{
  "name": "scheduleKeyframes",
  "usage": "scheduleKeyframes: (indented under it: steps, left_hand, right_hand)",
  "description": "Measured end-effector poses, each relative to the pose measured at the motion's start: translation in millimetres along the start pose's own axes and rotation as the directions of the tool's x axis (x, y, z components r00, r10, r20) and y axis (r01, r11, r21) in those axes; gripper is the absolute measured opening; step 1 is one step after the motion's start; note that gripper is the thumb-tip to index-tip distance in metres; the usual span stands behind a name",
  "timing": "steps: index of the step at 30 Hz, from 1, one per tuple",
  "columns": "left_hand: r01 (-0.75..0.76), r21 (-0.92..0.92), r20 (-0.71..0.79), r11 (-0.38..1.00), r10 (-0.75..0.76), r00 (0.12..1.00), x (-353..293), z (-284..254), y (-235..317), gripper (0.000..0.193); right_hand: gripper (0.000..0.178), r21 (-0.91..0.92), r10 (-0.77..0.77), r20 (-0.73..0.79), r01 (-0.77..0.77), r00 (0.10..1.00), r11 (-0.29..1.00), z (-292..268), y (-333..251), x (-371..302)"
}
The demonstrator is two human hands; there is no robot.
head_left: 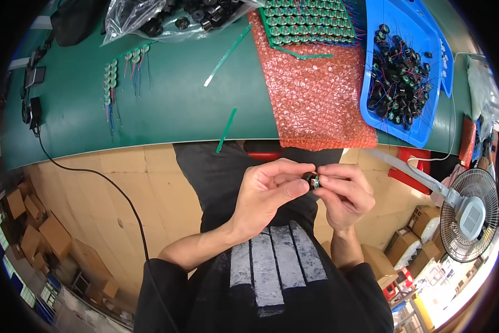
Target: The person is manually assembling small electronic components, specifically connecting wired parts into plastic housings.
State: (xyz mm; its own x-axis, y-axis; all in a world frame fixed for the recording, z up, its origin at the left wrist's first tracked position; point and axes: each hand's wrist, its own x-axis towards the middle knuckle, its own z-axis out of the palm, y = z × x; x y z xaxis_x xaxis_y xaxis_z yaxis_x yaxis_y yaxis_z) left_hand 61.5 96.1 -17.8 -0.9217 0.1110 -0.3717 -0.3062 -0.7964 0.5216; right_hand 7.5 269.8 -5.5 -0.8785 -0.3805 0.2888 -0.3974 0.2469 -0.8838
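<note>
In front of my lap, short of the table edge, both hands meet at one small part. My left hand point(265, 191) pinches a small black round housing point(308, 177) between thumb and fingers. From the other side, the fingertips of my right hand point(346, 193) close on a small green round circuit board point(316, 182) at the housing's open face. Whether the board sits inside the housing or only against it, I cannot tell. My fingers cover much of both pieces.
A blue tray point(365, 105) of wired black parts stands right on the green table point(194, 105). Red bubble wrap point(321, 94) lies under a panel of round boards point(310, 22). Left are loose board strips point(110, 83), above them a plastic bag point(128, 19). A fan point(470, 216) stands right.
</note>
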Motion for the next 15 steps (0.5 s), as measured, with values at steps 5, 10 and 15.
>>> scheduleKeyframes:
  steps: [5,10,15]
  left_hand:
    - [-0.039,0.037,-0.012,0.999,0.039,0.999,-2.7,-0.9,2.4,0.025]
    - [-0.048,0.029,0.016,0.998,0.047,0.999,-1.0,-3.9,1.7,0.025]
    - [-0.04,0.241,0.006,0.97,0.039,0.999,-5.6,-4.0,10.9,0.028]
  right_hand:
    - [0.027,-0.008,-0.034,0.053,0.035,0.998,0.999,-2.1,-1.4,2.6]
    - [0.026,-0.111,-0.076,0.086,0.086,0.993,0.99,-4.0,-2.1,3.9]
    - [0.027,-0.324,-0.178,0.179,0.229,0.968,0.918,-9.7,-9.0,9.0]
